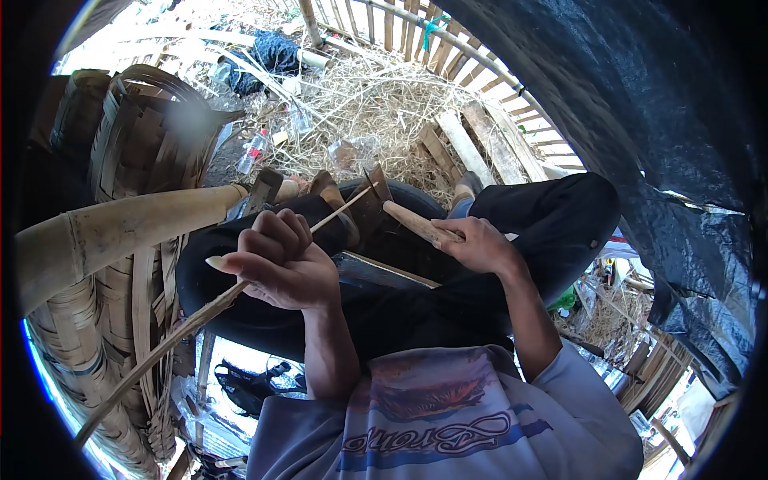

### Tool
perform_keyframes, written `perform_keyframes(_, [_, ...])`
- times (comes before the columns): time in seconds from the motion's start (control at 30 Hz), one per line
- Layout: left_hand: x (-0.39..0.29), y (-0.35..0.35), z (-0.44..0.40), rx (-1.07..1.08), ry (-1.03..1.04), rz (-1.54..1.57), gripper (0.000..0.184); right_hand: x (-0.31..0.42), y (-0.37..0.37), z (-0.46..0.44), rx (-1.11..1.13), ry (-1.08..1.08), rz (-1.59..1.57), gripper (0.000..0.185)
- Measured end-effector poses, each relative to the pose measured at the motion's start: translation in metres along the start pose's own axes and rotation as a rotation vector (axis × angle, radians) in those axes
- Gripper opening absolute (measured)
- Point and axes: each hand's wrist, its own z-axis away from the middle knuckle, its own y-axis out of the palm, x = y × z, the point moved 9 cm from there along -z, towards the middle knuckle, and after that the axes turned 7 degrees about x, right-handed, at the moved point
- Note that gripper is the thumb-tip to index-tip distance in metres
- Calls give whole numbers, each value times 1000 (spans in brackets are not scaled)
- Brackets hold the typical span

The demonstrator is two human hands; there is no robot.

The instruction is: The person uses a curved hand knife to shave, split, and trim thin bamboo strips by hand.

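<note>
My left hand (288, 260) is closed around a long thin bamboo strip (172, 340). One end of the strip points up past my knuckles, and the rougher, thicker end reaches down to the lower left. My right hand (480, 244) grips a short, thick wooden piece (420, 226) that could be a handle; its rounded end points toward the strip's tip without touching it. Between my legs stands a brown, blade-like flat piece (372, 210). Below it, a dark flat piece with a pale edge (392, 270) lies across my lap.
A thick bamboo pole (136, 228) and woven bamboo panels (88, 336) stand close on my left. Dark plastic sheeting (680, 144) hangs on the right. Ahead are straw (384, 100), a plastic bottle (253, 152), wooden boards (488, 140) and a slatted fence (472, 48).
</note>
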Motion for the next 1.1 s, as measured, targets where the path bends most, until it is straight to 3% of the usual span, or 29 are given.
perform_keyframes(0.13, [1,5,0,26,15,-44,51,-3,9,-27,-38,39,23,45])
perform_keyframes(0.23, [5,7,2,65,-2,-12,51,12,-4,-32,-127,-80,8,42])
perform_keyframes(0.4, [7,3,2,96,-34,66,52,53,-26,23,25,-14,204,43])
perform_keyframes(0.63, [9,4,-4,157,-38,130,52,26,-15,-46,-103,-168,219,40])
perform_keyframes(0.7, [9,1,-6,122,-41,94,53,21,-22,-37,-6,-55,125,40])
perform_keyframes(0.83, [13,-3,-4,96,-63,85,53,49,-37,0,-6,-56,198,41])
perform_keyframes(0.97, [13,6,-5,123,-76,82,53,33,-29,-48,-87,-31,254,42])
perform_keyframes(1.03, [14,-1,-6,56,-78,54,53,23,-19,-59,170,114,124,40])
perform_keyframes(1.1, [12,-1,-6,73,-80,48,53,18,-21,-58,126,57,202,40])
